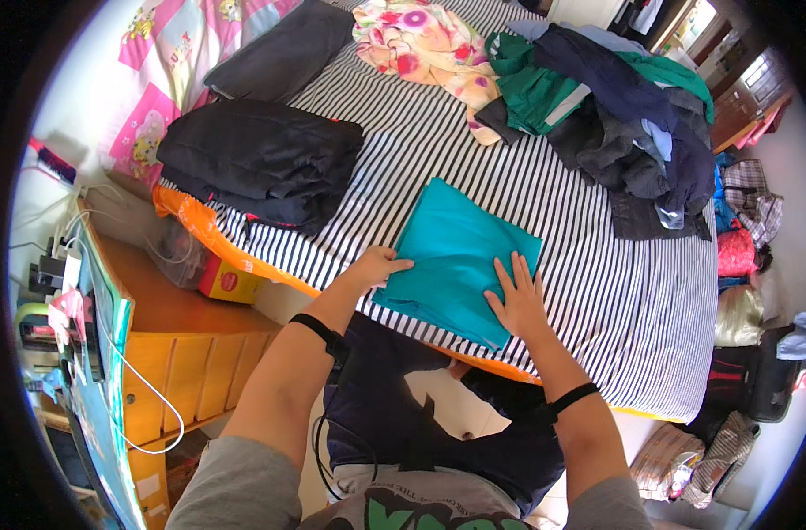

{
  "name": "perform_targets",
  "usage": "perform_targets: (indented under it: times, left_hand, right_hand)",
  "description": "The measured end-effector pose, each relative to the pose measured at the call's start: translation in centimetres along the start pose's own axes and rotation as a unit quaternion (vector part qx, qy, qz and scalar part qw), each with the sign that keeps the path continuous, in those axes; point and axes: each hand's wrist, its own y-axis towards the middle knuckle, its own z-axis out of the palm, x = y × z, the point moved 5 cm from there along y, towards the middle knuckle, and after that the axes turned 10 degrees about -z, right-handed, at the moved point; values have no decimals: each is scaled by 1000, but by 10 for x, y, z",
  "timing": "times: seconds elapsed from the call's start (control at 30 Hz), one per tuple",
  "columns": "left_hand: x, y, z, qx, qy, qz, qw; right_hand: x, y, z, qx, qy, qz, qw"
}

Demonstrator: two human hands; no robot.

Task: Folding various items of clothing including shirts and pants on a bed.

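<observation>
A teal folded cloth [451,243], probably a garment, lies flat near the front edge of a bed with a black-and-white striped sheet [606,327]. At its left edge my left hand [378,268] has its fingers curled and closed on the fabric. My right hand [519,300] rests open on the right part of the cloth, palm down with fingers spread. A few soft creases run across the cloth between the two hands. Beyond my left hand sits a folded black padded garment [262,163].
Behind it lies a dark grey folded garment [284,53]. A flowered cloth [421,40] and a heap of dark and green clothes [632,106] cover the far right of the bed. At left stands a wooden cabinet [191,353] with a white cable [147,380]. Bags [668,459] fill the right floor.
</observation>
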Motion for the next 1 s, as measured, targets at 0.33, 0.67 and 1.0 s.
perform_targets:
  times: [0.33,0.67,1.0]
  left_hand:
    - [-2,-3,0,-60,21,66,996]
    - [-13,-54,20,-491,292,297,765]
    - [9,-28,27,-115,209,164,957]
  right_hand:
    - [67,-66,-3,37,14,-59,998]
    - [-5,-68,12,-187,350,192,898]
    - [-6,-52,45,-76,629,341,694]
